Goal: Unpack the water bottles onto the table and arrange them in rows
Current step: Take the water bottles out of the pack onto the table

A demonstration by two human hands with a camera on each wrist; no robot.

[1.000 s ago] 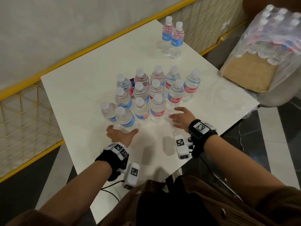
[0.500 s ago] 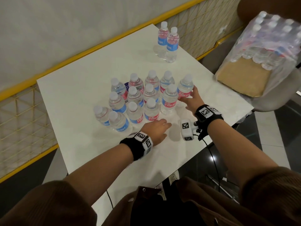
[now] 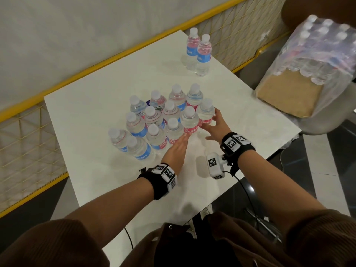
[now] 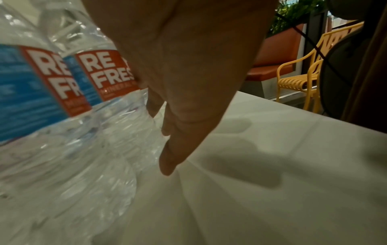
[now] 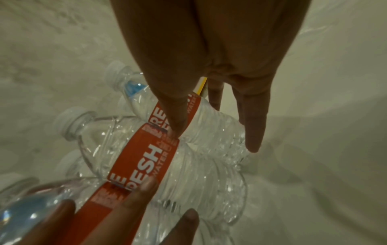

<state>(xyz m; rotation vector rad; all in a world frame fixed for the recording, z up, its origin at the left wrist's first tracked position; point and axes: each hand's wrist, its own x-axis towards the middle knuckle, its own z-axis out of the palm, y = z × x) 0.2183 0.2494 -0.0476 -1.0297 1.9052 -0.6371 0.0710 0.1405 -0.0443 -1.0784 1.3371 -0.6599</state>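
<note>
While the right hand (image 3: 213, 126) spreads its fingers (image 5: 253, 126) wide and straight against the nearest-right bottle (image 3: 205, 112), its thumb rests on that bottle's red label and nothing is clasped; the left hand (image 3: 176, 151) lies flat with straight, close-set fingers (image 4: 167, 159), their tips touching the red label of the front-row bottle (image 3: 189, 123) just beside it; both hands press from the near side rather than hold. These 2 bottles belong to a tight cluster of bottles (image 3: 154, 120) standing upright in rough rows near the middle of the white bench (image 3: 92, 89), white caps up, labels part blue and part red; the 2 at the cluster's left end sit slightly out of line. 2 more bottles (image 3: 198, 53) stand together, touching, at the far corner of the bench, well apart from the cluster. Off the bench to the right, a shrink-wrapped pack of bottles (image 3: 317, 60) on a cardboard base rests on a seat; a yellow mesh rail (image 3: 107, 60) runs along the bench's far edge.
</note>
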